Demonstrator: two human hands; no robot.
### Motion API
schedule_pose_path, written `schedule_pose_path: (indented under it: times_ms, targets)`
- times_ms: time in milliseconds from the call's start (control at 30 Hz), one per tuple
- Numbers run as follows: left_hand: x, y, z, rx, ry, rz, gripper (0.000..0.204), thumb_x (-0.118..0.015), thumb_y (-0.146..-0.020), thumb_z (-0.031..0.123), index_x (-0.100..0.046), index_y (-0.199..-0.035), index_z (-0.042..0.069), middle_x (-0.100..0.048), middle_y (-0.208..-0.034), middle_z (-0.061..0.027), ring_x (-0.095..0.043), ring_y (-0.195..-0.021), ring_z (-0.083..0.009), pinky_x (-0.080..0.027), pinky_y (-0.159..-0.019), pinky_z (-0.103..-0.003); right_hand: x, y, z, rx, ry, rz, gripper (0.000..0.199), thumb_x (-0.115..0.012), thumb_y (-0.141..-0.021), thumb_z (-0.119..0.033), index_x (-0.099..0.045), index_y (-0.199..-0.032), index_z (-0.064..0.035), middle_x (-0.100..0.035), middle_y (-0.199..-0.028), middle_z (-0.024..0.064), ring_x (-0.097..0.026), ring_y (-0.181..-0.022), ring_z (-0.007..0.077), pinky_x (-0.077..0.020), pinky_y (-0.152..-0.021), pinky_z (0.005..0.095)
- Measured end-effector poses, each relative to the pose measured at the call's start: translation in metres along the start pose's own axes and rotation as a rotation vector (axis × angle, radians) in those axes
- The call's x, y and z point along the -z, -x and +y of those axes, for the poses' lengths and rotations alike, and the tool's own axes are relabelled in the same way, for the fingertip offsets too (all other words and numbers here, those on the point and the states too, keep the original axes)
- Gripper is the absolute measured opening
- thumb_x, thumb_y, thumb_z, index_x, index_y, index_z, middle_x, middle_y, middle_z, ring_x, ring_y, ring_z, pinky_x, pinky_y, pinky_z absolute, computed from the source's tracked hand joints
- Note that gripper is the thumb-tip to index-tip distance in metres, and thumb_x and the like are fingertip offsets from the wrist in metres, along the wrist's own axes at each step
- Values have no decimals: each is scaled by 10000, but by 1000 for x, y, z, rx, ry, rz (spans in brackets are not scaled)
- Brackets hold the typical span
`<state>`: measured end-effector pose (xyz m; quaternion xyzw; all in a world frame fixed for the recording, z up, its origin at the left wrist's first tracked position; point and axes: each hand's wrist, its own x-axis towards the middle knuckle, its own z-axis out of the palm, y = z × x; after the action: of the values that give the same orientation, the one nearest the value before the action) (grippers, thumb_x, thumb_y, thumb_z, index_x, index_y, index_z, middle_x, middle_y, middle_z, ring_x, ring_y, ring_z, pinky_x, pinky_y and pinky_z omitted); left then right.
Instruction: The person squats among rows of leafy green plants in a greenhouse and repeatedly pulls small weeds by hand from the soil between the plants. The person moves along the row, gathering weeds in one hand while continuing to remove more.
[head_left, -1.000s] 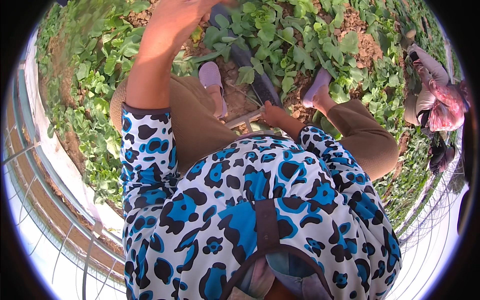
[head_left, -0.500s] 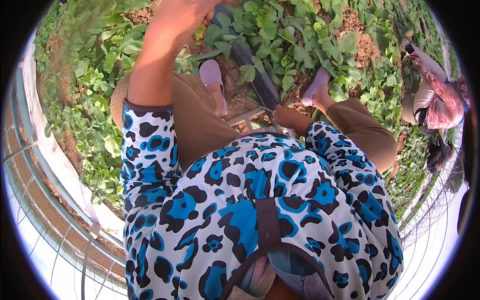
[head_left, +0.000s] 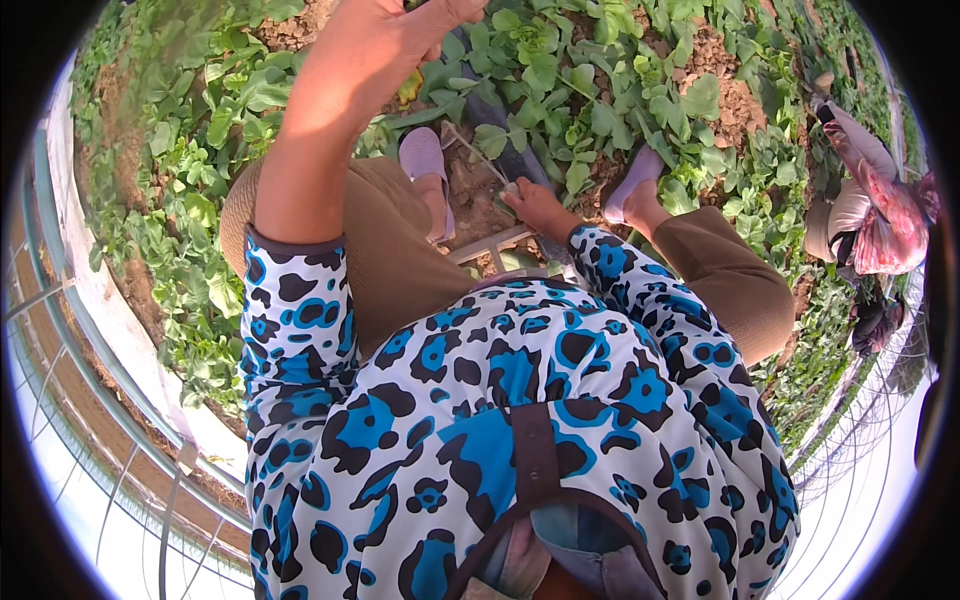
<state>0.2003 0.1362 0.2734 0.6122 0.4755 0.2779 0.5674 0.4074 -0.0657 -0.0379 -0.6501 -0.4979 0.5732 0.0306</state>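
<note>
green leafy plants (head_left: 560,80) cover the bed of brown clumpy soil (head_left: 735,100) in front of the crouching person, with a dark strip (head_left: 500,120) running through the leaves between the two feet. left hand (head_left: 400,30) is raised high at the top edge of the view, fingers curled in toward the palm, a scrap of yellowish leaf (head_left: 408,90) showing just below it; whether the hand actually holds that leaf cannot be told, since the grip is cut off by the rim. right hand (head_left: 535,205) is low on the ground between the pink slippers (head_left: 425,160), fingers bent down around the base of a thin pale stem (head_left: 480,160) that rises out of the soil, apparently pinching it. a pale flat slat (head_left: 490,245) lies just beside that hand, near the knees in tan trousers (head_left: 400,260). another person in a patterned headscarf (head_left: 890,220) crouches well apart at the right rim, among the same plants
</note>
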Motion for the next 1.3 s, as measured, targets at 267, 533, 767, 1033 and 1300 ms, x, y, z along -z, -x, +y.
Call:
schedule_pose_path:
  times_ms: [267, 533, 767, 1033, 1300]
  targets:
    - [-14, -8, 5, 90, 3, -66, 282, -655, -919, 305, -626, -1077, 73, -550, -713, 37, -453, -576, -37, -349, -474, -200, -10, -34, 33, 190, 251, 176, 479, -489, -950, -423, -462, -995, 53, -624, -770, 289, -628, -710, 440, -499, -684, 480]
    - [-11, -3, 6, 68, -45, -43, 335, -649, -914, 361, -627, -1083, 73, -571, -734, 26, -451, -588, -43, -347, -502, -204, -11, 27, 52, -2, 278, 19, 497, -477, -950, -382, -460, -1103, 91, -638, -913, 315, -626, -828, 470, -497, -750, 508]
    - [-10, 3, 16, 34, -90, -30, 339, -651, -906, 370, -633, -1076, 77, -578, -752, 27, -470, -619, -53, -374, -534, -218, -22, 54, 68, -47, 388, -116, 541, -464, -926, -399, -490, -1160, 89, -638, -1004, 303, -623, -925, 443, -489, -845, 493]
    - [-11, 1, 7, 87, -62, -18, 328, -658, -896, 381, -643, -1039, 86, -586, -747, 27, -478, -604, -48, -374, -514, -208, -5, 27, 59, -57, 441, -194, 524, -458, -948, -422, -526, -1168, 49, -624, -1113, 270, -603, -1016, 424, -474, -890, 472]
    - [-13, 4, 10, -108, -35, -13, 347, -664, -885, 411, -646, -998, 84, -568, -712, 27, -463, -561, -51, -361, -490, -210, 19, 56, 32, -419, 194, -354, 607, -424, -927, -457, -579, -1076, 111, -615, -1099, 301, -605, -1012, 415, -459, -901, 468]
